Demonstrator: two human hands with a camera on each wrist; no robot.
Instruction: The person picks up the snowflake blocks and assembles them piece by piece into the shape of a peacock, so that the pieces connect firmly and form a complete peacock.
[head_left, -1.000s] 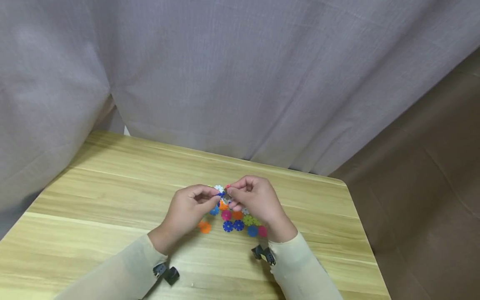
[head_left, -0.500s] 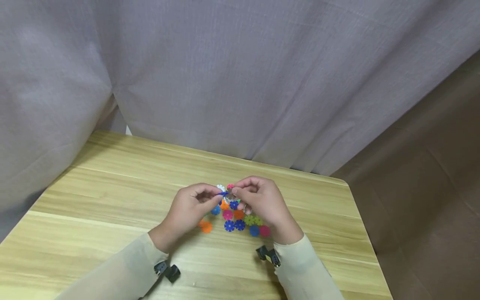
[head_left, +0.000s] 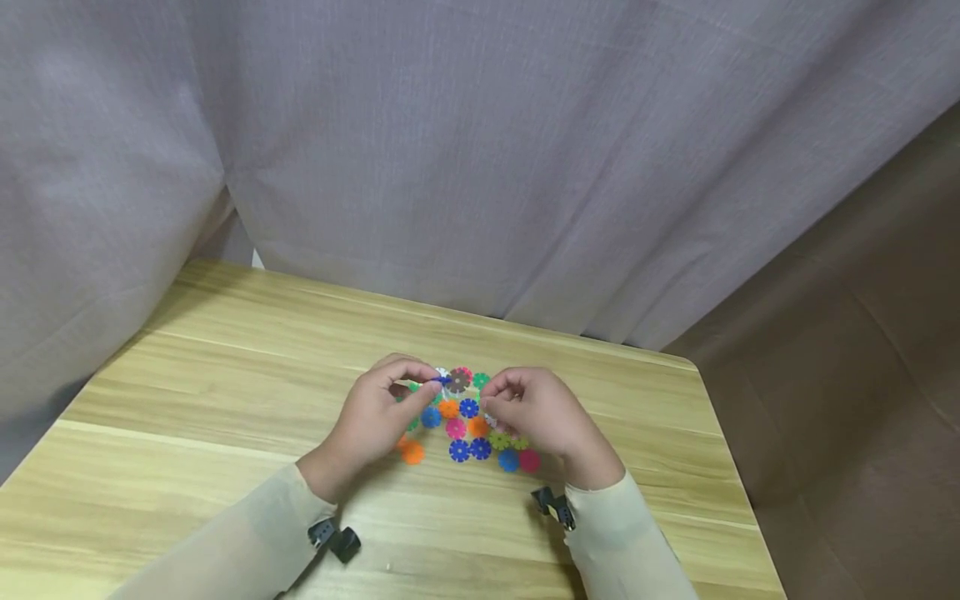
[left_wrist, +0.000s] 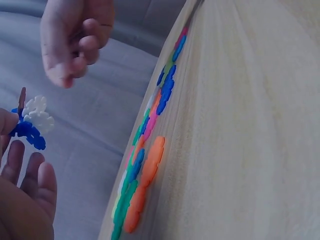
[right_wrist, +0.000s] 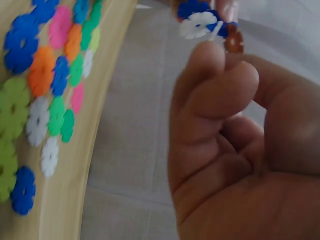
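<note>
the left hand (head_left: 371, 421) pinches a small cluster of joined snowflake discs (head_left: 447, 382) between thumb and fingertips, holding it just above the wooden table (head_left: 225, 367). the cluster is thin notched plastic: blue, white and a brown piece slotted together edge to edge. the right hand (head_left: 536, 408) sits just beside it, fingers curled in on themselves and holding nothing.

flat on the table between the two hands lies a loose spread of discs (head_left: 468, 429) in orange, pink, blue, green and lime, each a flat round with toothed notches round the rim. the table top is pale, smooth wood grain with a rounded corner; a grey woven curtain (head_left: 480, 150) hangs in folds behind it.

the left wrist view shows the cluster (left_wrist: 31, 122) from the side (the white pieces clearly standing at angles to the blue one), with the other hand (left_wrist: 75, 37) apart from it above. the right wrist view gives the curled fingers (right_wrist: 220, 100) close up, and the scattered discs (right_wrist: 45, 75) lying flat in a row along the table's edge. cream sleeves (head_left: 247, 542) cover both forearms.
</note>
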